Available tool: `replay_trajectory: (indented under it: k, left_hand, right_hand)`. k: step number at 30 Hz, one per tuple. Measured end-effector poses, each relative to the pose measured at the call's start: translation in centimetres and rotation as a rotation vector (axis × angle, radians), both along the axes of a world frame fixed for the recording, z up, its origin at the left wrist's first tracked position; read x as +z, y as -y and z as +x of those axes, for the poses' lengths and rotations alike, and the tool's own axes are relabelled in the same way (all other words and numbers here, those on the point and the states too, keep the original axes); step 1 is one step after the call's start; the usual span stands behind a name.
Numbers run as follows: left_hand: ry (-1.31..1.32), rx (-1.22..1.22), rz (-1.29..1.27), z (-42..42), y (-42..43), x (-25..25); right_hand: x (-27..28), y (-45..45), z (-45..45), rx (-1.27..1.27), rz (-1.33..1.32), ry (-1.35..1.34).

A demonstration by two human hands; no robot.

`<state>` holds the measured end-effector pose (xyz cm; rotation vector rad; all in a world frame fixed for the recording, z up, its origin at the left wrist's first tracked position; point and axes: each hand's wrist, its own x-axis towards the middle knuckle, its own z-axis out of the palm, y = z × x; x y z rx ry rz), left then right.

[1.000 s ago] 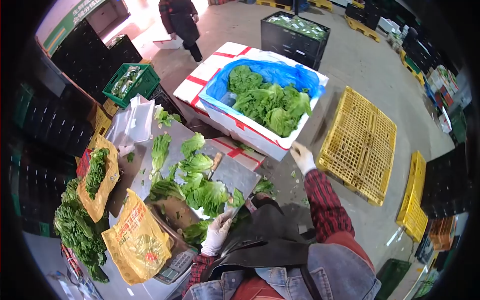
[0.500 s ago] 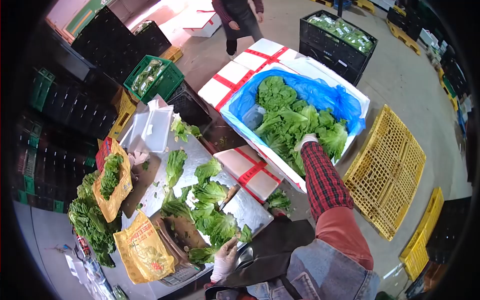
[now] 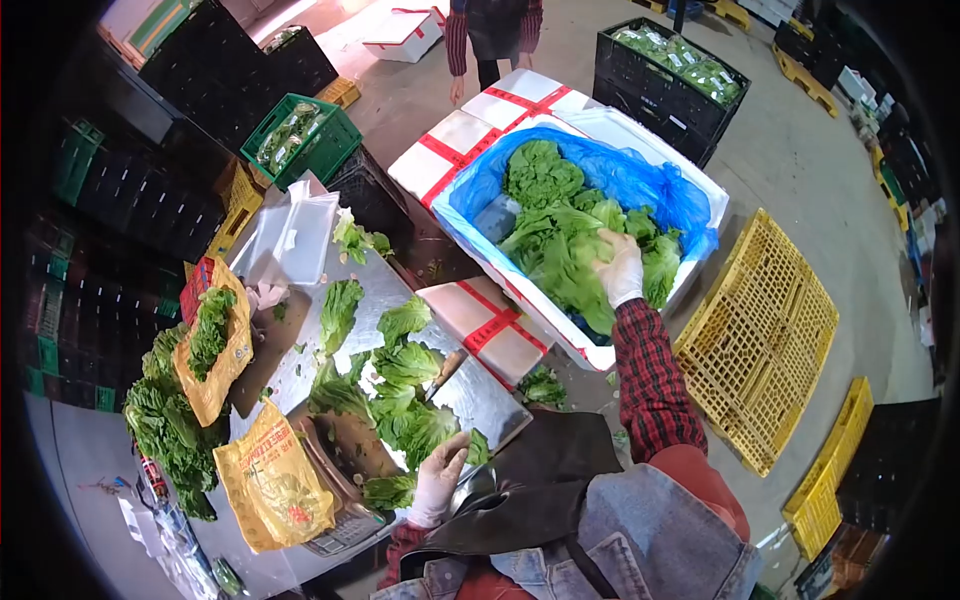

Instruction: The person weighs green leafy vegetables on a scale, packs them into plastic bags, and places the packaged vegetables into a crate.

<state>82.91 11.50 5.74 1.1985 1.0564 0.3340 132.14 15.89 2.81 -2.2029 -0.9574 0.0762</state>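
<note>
In a white foam box [image 3: 470, 243] lined with blue plastic [image 3: 655, 188] lie several heads of green leafy lettuce [image 3: 543, 172]. My right hand [image 3: 620, 268], in a whitish glove, is closed on a lettuce head [image 3: 572, 262] at the box's near side; its leaves are slightly blurred. Low over the metal table's edge, my gloved left hand [image 3: 440, 478] is open and holds nothing, its fingers loosely bent. Beside it are loose lettuce leaves [image 3: 425, 425] on the table [image 3: 496, 388]. A brownish handle [image 3: 449, 368] lies among the leaves.
Yellow printed bags [image 3: 275, 485] and piled greens [image 3: 165, 420] cover the table's left side. A yellow pallet [image 3: 760, 340] stands right of the foam box. Behind are a green crate [image 3: 340, 135], black crates [image 3: 655, 110] and a co-worker [image 3: 495, 30].
My right hand has come up from among the leaves, gripping a lettuce head. My left hand stays by the table edge. The co-worker has shifted slightly right, and the view has moved a little.
</note>
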Motion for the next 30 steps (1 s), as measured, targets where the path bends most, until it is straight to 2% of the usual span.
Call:
replay_trajectory:
  k: [1, 2, 3, 5, 6, 8, 10, 11, 12, 14, 16, 17, 19, 20, 21, 22, 23, 24, 25, 26, 27, 28, 29, 30]
  left_hand:
    - [-0.002, -0.007, -0.001, 1.2, -0.7, 0.5]
    - [-0.004, -0.111, 0.045, 3.4, -2.0, 1.6]
    - [-0.009, -0.212, 0.087, 5.5, -3.1, 2.8]
    - [0.174, -0.165, 0.087, 10.4, -4.9, 5.1]
    - [0.240, -0.090, 0.043, 12.6, -5.9, 5.0]
    - [0.301, -0.007, 0.003, 15.8, -8.0, 4.1]
    - [0.492, 0.128, -0.238, 17.5, -9.4, 3.1]
    - [0.488, 0.119, -0.245, 17.4, -9.4, 3.7]
    - [0.591, 0.229, -0.239, 17.2, -9.8, 4.8]
    - [0.704, 0.404, -0.208, 15.1, -11.4, 5.1]
    - [0.792, 0.569, -0.202, 11.0, -11.6, 5.9]
    - [0.868, 0.668, -0.224, 9.2, -11.4, 7.2]
    - [1.024, 1.040, -0.322, 3.7, -12.1, 6.8]
    - [1.038, 1.116, -0.308, 0.5, -12.3, 6.7]
    - [1.055, 1.193, -0.292, -1.9, -11.9, 6.5]
    - [0.722, 1.178, 0.018, -2.4, -10.5, 6.8]
    - [0.382, 1.128, 0.315, -3.1, -9.1, 7.6]
    - [0.453, 1.208, 0.274, -4.8, -8.4, 8.0]
    - [0.529, 1.292, 0.232, -6.2, -7.8, 8.1]
    - [0.535, 1.305, 0.233, -7.1, -6.9, 7.7]
    - [0.374, 1.334, 0.270, -7.9, -6.0, 7.2]
    - [0.209, 1.360, 0.303, -8.6, -5.2, 6.4]
    - [0.207, 1.381, 0.305, -9.3, -4.4, 5.6]
    - [0.341, 1.361, 0.179, -10.0, -3.7, 4.8]
  right_hand:
    - [0.2, 0.1, -0.2, -0.059, 0.198, 0.037]
    - [0.3, -0.2, -0.6, -0.065, 0.195, 0.033]
    - [0.4, -0.7, -1.6, -0.082, 0.453, -0.292]
    - [0.5, -2.0, -4.1, -0.116, 0.959, -0.954]
    - [0.9, -2.5, -5.5, -0.114, 0.957, -0.963]
    - [3.6, -2.4, -9.5, 0.042, 0.997, -1.384]
    - [7.5, -1.5, -14.5, -0.102, 0.604, -1.429]
    - [5.4, -2.0, -17.4, 0.075, 0.672, -1.380]
    - [3.4, -2.6, -19.9, 0.247, 0.737, -1.317]
    - [6.2, -2.5, -23.3, 0.353, 0.708, -1.321]
    - [8.6, -3.9, -24.9, 0.321, 0.696, -1.583]
    - [8.6, -5.2, -25.4, 0.317, 0.700, -1.583]
    - [7.3, -7.6, -25.8, 0.567, 0.041, -1.516]
    - [5.5, -8.2, -25.4, 0.561, 0.041, -1.519]
    - [3.0, -9.0, -24.8, 0.709, 0.050, -1.076]
    - [0.8, -10.0, -24.3, 0.824, 0.059, -0.626]
    - [1.9, -10.4, -23.5, 0.909, 0.064, -0.172]
    - [2.7, -11.3, -20.5, 0.861, -0.057, -0.246]
    - [6.1, -12.3, -14.5, 0.815, -0.179, -0.313]
    - [3.1, -14.1, -9.2, 0.595, -0.130, -0.384]
    - [-1.8, -15.5, -4.2, 0.375, -0.081, -0.454]
    - [-6.1, -15.4, 0.4, 0.081, 0.094, -0.111]
    - [-9.9, -15.6, 5.9, -0.126, 0.127, 0.045]
    - [-8.6, -14.5, 10.1, -0.220, -0.110, -0.029]
